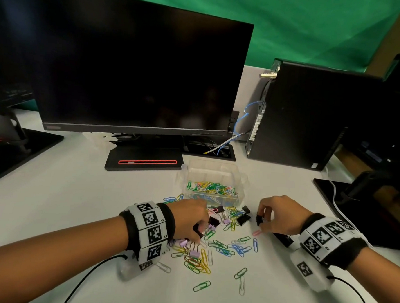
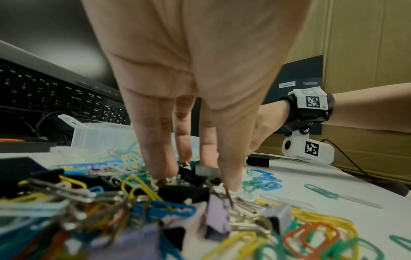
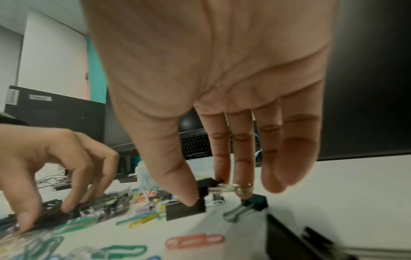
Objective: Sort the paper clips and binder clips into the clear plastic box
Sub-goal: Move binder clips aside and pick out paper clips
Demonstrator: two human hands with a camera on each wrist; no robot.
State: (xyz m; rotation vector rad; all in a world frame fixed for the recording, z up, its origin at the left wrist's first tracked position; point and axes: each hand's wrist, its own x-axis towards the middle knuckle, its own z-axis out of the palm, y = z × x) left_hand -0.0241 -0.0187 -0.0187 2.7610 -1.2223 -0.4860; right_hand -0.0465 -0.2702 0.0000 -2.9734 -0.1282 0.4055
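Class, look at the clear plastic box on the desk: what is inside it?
The clear plastic box holds a heap of coloured paper clips: green, yellow, blue, pink. No binder clip shows on top; whatever lies beneath the heap is covered.

The surface (image 1: 74,202) is plain white, strewn with paper clips (image 1: 199,263) in green, yellow, blue, pink, orange and white, more of the same mix lying in the clear plastic box (image 1: 239,177). Among them sit binder clips (image 1: 243,219) in black and others in pale lilac (image 1: 194,254), all with silver wire handles. Both wrists wear black bands carrying white blocks (image 1: 151,228) printed with black-and-white square code patterns, the monitor (image 1: 138,72) is black with a red-outlined slot (image 1: 147,162) on its base, and the backdrop (image 1: 295,28) behind is green.
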